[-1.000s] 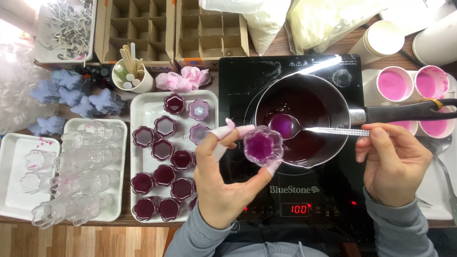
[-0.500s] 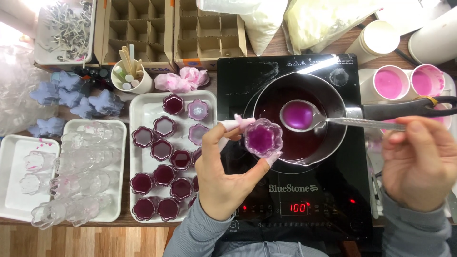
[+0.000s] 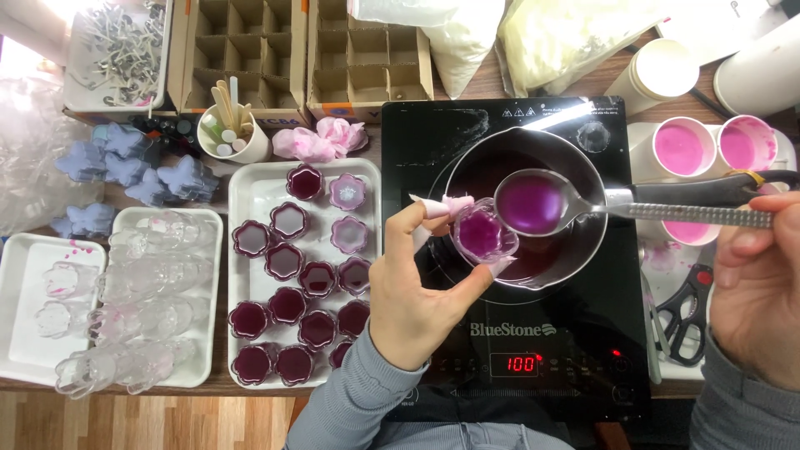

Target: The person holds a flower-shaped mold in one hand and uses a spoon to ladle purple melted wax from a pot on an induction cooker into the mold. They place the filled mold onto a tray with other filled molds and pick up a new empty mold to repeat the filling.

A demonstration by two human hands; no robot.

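Flower-shaped clear mould [image 3: 483, 233], partly filled with purple liquid, sits over the pan [image 3: 525, 208] on the black hob [image 3: 517, 333], pinched between thumb and fingertips of the left hand [image 3: 417, 292]. Right hand [image 3: 754, 283] is closed around a spoon [image 3: 533, 202] of purple liquid, just beside the mould. White tray [image 3: 250, 196] of filled moulds lies on the counter [image 3: 483, 87], left.

I see the pan [image 3: 533, 250] on the cooktop [image 3: 517, 350], the tray [image 3: 250, 192] of filled moulds [image 3: 287, 304] to its left, cardboard dividers [image 3: 242, 50] far behind.
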